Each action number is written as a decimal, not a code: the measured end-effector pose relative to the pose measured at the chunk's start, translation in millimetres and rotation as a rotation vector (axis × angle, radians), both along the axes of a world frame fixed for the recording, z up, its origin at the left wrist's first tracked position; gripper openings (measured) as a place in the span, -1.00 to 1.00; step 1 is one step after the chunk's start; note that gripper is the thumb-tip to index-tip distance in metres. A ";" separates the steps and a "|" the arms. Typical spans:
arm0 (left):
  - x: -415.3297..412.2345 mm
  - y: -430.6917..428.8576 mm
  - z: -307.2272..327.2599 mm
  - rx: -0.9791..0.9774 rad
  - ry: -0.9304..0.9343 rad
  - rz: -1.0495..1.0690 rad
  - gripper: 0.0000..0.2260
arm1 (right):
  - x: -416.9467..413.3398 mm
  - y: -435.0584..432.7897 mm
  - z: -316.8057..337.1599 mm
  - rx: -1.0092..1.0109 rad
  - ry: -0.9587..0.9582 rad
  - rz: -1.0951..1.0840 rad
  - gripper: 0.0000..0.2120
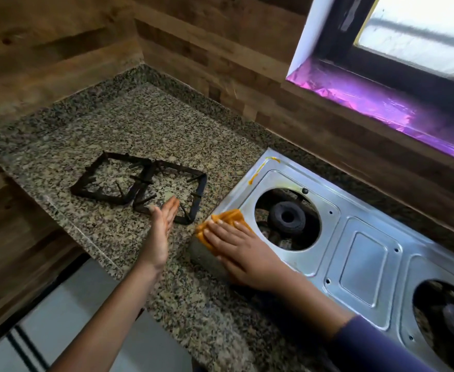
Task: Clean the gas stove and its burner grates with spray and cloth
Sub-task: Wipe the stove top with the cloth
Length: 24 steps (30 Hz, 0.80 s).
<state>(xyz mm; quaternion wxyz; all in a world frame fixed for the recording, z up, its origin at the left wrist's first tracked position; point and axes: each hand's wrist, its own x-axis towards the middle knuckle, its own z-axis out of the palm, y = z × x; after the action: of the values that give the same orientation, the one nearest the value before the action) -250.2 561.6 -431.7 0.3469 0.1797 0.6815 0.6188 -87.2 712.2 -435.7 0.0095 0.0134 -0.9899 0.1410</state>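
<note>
The right hand (pixel 238 251) lies flat, palm down, on the left front corner of the stainless gas stove (pixel 365 253), fingers (pixel 221 229) straight and slightly spread, pressing an orange cloth (pixel 229 217) against the metal. The cloth protrudes just beyond the fingertips. The left burner (pixel 287 217) sits in its round opening, near the right of those fingertips. The left hand (pixel 161 232) is held edge-on above the granite countertop (pixel 59 157), fingers straight and pressed together, holding nothing. Two black burner grates (pixel 140 183) lie on the countertop, touching each other, directly beyond the left fingertips.
</note>
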 end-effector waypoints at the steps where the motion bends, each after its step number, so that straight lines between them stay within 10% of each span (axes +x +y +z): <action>1: -1.1 3.5 1.0 -0.004 0.041 -0.037 0.02 | 3.3 0.6 -0.5 -0.018 0.003 -0.071 -0.46; 7: 4.9 21.7 13.2 0.030 0.186 -0.160 -0.04 | -64.6 31.4 -0.1 -0.053 -0.015 -0.649 -0.45; 15: -9.1 40.2 20.3 0.100 0.084 -0.192 -0.05 | 18.6 -9.5 7.6 -0.056 -0.024 -0.097 -0.49; 24: 28.1 60.4 4.2 0.097 0.462 -0.481 -0.16 | 157.7 -6.1 16.1 -0.152 -0.025 -0.442 -0.53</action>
<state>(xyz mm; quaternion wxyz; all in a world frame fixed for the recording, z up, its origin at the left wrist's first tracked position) -222.2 622.1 -427.5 0.3104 0.4870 0.6500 0.4940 70.5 706.1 -419.6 0.0289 -0.2063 -0.9553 0.2096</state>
